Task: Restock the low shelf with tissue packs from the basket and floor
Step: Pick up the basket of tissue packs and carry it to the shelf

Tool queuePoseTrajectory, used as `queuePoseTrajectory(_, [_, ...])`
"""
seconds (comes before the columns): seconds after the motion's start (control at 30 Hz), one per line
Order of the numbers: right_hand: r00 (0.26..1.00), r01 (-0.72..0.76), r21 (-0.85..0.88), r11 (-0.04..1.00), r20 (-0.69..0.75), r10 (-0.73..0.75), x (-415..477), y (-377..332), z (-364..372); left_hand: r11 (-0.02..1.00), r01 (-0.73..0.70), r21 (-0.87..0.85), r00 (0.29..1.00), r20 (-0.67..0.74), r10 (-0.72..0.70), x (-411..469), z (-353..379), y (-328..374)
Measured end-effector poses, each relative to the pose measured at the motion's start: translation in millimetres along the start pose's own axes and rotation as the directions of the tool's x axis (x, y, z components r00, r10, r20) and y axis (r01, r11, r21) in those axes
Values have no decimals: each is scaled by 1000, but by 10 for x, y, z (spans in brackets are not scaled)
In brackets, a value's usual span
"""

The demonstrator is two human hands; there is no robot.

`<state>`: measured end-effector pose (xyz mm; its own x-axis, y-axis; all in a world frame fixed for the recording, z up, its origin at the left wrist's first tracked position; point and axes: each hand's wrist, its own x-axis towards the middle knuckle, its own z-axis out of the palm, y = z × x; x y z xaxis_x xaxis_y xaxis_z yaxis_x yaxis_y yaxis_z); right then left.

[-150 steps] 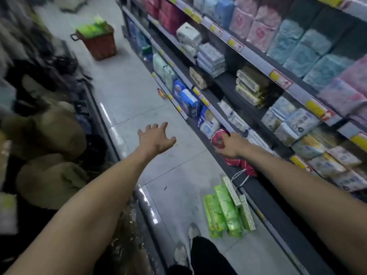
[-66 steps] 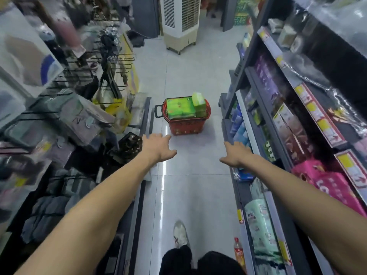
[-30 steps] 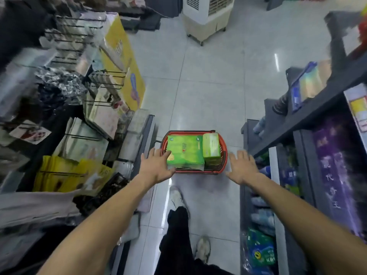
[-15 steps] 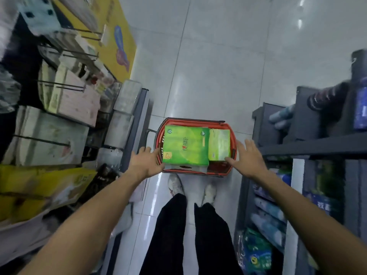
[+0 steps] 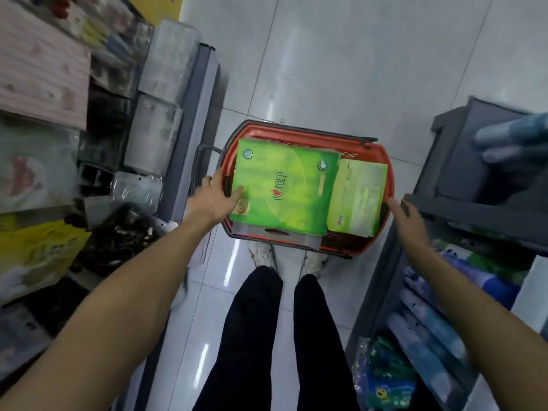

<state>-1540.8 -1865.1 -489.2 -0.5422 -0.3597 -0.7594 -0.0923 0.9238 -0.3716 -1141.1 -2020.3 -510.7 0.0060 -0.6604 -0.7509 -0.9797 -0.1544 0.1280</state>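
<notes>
A red shopping basket stands on the tiled floor just beyond my feet. A large green tissue pack lies flat on top of it, and a smaller pale green pack sits at its right. My left hand rests at the basket's left rim, its thumb touching the large pack's left edge, fingers spread. Out at the basket's right rim is my right hand, fingers extended, beside the smaller pack. Neither hand holds anything.
A grey shelf unit with blue and green packaged goods stands on the right. On the left is a rack of bagged goods and a low grey shelf edge. My legs and shoes are right behind the basket.
I walked up the aisle to the basket and bent over it. Both hands dropped to the basket's sides, and the left thumb now touches the large pack.
</notes>
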Motion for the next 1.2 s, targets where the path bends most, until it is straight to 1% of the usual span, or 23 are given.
queuePoseTrajectory(0.07, [999, -32, 71, 997, 29, 30, 200, 15, 75, 994, 55, -93, 998, -6, -56, 151, 109, -3])
queuePoseTrajectory(0.13, [997, -59, 128, 990, 58, 51, 350, -32, 150, 969, 112, -222, 994, 7, -113, 218, 183, 27])
queuePoseTrajectory(0.2, [990, -126, 193, 973, 87, 111, 509, -56, 227, 937, 136, -321, 991, 47, -128, 280, 243, 43])
queuePoseTrajectory(0.23, [988, -137, 245, 960, 99, 116, 579, -48, 271, 914, 136, -382, 991, 63, -122, 337, 280, 23])
queuePoseTrajectory(0.3, [984, -172, 342, 924, 102, 145, 603, -131, 307, 837, 158, -523, 987, 76, -139, 495, 345, -65])
queuePoseTrajectory(0.37, [976, -219, 457, 862, 91, 199, 665, -150, 312, 700, 201, -685, 975, 72, -210, 634, 380, -118])
queuePoseTrajectory(0.43, [964, -258, 521, 813, 86, 251, 725, -147, 260, 583, 230, -779, 963, 97, -251, 671, 338, -89])
queuePoseTrajectory(0.47, [961, -269, 539, 798, 93, 261, 761, -146, 217, 548, 243, -800, 960, 117, -255, 675, 315, -75])
queuePoseTrajectory(0.53, [956, -276, 553, 786, 76, 283, 851, -124, 160, 516, 261, -816, 959, 159, -232, 693, 289, -106])
queuePoseTrajectory(0.6, [958, -274, 536, 799, 76, 277, 822, -172, 109, 492, 299, -818, 953, 225, -204, 684, 223, -158])
queuePoseTrajectory(0.67, [950, -305, 560, 770, 121, 288, 824, -164, 72, 474, 344, -811, 939, 296, -175, 703, 147, -206])
queuePoseTrajectory(0.73, [938, -344, 578, 740, 171, 303, 845, -154, 38, 443, 376, -814, 927, 337, -166, 692, 79, -237])
queuePoseTrajectory(0.8, [933, -360, 578, 732, 208, 295, 811, -183, 26, 427, 396, -813, 918, 366, -153, 637, 30, -313])
queuePoseTrajectory(0.9, [935, -354, 540, 764, 236, 266, 704, -231, -3, 364, 444, -819, 895, 418, -153, 442, 13, -553])
queuePoseTrajectory(1.0, [940, -334, 462, 822, 223, 257, 508, -335, -46, 253, 475, -843, 879, 441, -178, 103, -45, -812])
queuePoseTrajectory(1.13, [952, -286, 373, 883, 219, 216, 188, -681, -71, 105, 465, -879, 876, 440, -198, -405, -177, -1055])
queuePoseTrajectory(1.2, [961, -243, 337, 910, 211, 178, -48, -900, -47, 59, 461, -885, 873, 440, -209, -727, -267, -1189])
